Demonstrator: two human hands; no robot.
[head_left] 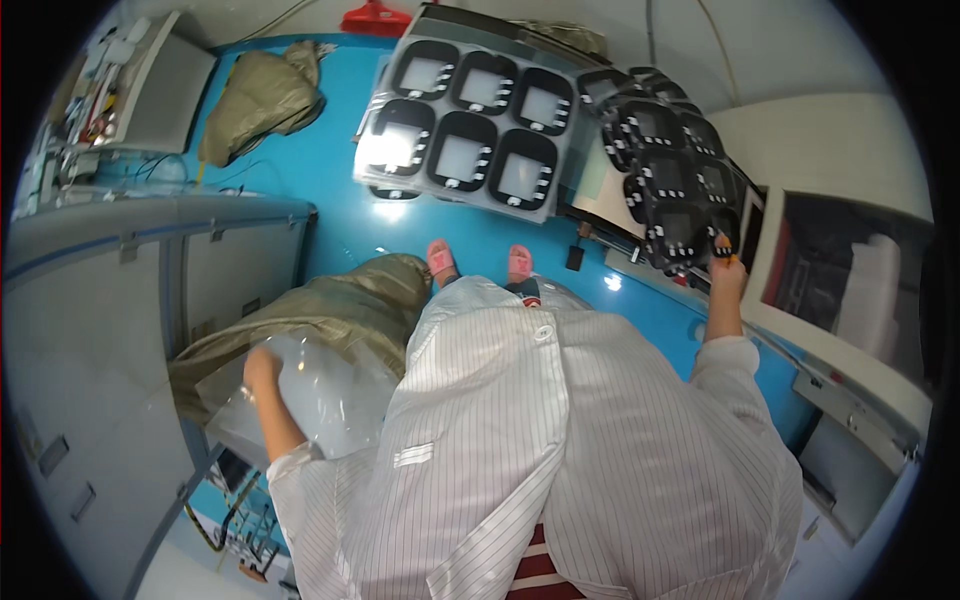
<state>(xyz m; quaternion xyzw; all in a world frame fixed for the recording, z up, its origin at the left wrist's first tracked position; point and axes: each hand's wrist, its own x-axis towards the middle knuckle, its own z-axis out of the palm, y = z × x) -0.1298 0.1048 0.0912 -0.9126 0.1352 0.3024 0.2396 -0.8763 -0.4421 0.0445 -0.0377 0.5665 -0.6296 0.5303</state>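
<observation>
My left hand (pixel 262 368) is closed at the lower left, on the edge of a clear plastic sheet (pixel 335 395) that hangs beside my coat. On the far right my right hand (pixel 727 272) reaches up to the lower corner of a clear sheet printed with black frames (pixel 668 180). Its fingers close on that corner, and something orange shows at the fingertips. This sheet is curved and looks layered. Left of it lies a flat stack of clear sheets (pixel 460 130) with six black rounded frames on top, apart from both hands.
A white machine with a dark window (pixel 840 270) stands at the right. Grey cabinets (pixel 100 330) line the left side. Olive-brown covers lie on the blue floor (pixel 345 225) and over a bulky thing (pixel 340 305) near my left arm. A red dustpan-like thing (pixel 376 19) is at the back.
</observation>
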